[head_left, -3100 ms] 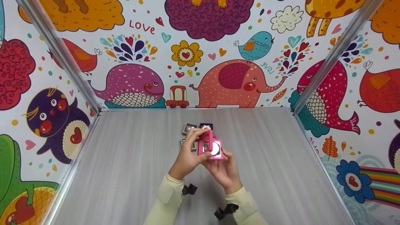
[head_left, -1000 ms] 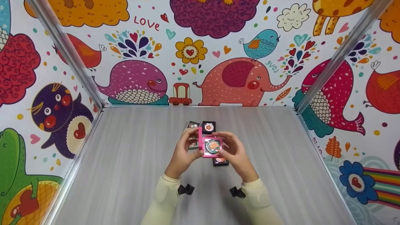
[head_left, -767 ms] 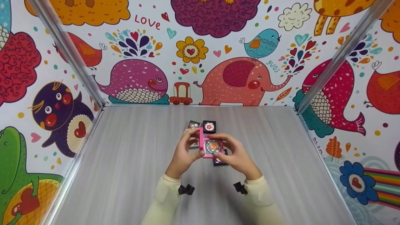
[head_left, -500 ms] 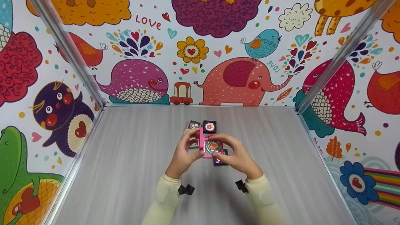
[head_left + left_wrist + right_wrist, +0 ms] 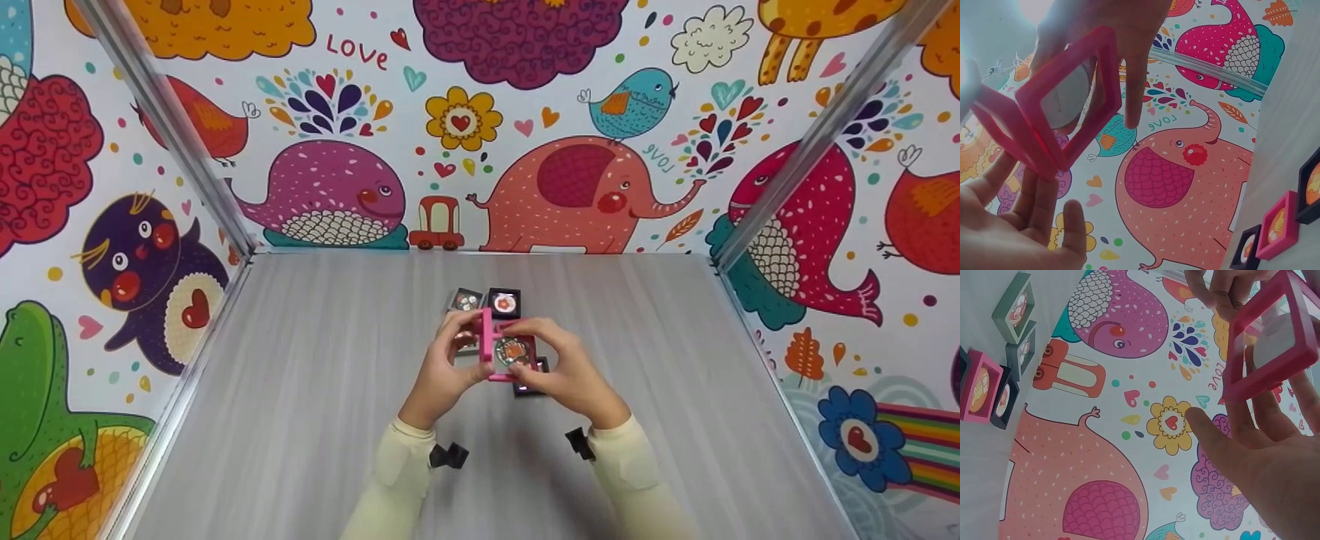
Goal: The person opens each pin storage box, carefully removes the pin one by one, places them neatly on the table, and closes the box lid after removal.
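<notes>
Pink frame (image 5: 487,334) is up off the table (image 5: 315,390), between both hands, near the middle of the head view. Two halves, hinged apart: left half stands edge-on to the head camera, right half shows its face.

Disc (image 5: 513,350) sits in the right half, orange and teal side toward the head camera. Pale back shows in both wrist views.

Left hand (image 5: 442,367) grasps the left half: thumb at the bottom edge, fingers at the top. Right hand (image 5: 570,371) grasps the right half: thumb low by the disc, fingers on the far edge. Neither hand is released.

Five more frames on the table, each with a round insert. Left column: gray frame (image 5: 466,300) on the far side, green frame (image 5: 1013,306) on the near side, partly behind the left hand in the head view. Right column: far black frame (image 5: 505,303), second pink frame (image 5: 982,385) in the middle, near black frame (image 5: 531,379) partly behind the right hand.

Sleeves (image 5: 390,476) are cream. Walls (image 5: 570,195) carry a cartoon print: whale, elephant, birds. Metal rails (image 5: 817,150) run up the corners.
</notes>
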`<state>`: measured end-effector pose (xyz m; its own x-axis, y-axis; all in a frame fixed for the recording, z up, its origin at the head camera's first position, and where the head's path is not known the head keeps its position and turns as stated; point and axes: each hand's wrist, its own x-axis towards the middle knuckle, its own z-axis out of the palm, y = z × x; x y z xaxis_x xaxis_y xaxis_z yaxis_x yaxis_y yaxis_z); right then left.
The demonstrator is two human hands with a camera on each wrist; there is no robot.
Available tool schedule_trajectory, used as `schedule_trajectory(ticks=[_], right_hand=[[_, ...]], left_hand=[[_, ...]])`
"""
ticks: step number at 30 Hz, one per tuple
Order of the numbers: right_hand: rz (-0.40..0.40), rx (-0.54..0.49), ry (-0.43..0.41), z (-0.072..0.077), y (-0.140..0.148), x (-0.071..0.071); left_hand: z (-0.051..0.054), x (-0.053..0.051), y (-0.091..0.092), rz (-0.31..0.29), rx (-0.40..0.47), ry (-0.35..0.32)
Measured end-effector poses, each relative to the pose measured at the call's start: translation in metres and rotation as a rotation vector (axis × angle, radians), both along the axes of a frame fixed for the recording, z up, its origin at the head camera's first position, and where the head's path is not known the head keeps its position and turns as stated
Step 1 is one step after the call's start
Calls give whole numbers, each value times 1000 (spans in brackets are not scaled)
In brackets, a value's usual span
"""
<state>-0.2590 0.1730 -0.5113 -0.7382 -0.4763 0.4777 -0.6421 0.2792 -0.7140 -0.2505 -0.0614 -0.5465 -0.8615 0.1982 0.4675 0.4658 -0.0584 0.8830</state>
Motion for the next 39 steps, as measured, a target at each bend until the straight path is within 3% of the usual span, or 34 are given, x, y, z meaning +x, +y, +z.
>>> schedule_trajectory(ticks=[9,17,25,35,39], right_hand=[[-51,-36,107,7,9,2],[-148,-75,117,5,33,14],[-156,-127,132,24,52,32],[-238,-81,165,23,62,26],[-263,-67,151,7,71,16]], left_hand=[[0,1,0,11,-2,-14],[-3,4,-9,20,8,-19],[-7,7,-23,42,10,-4],[-9,2,-39,74,-64,-58],[-11,-3,-56,91,-128,-92]])
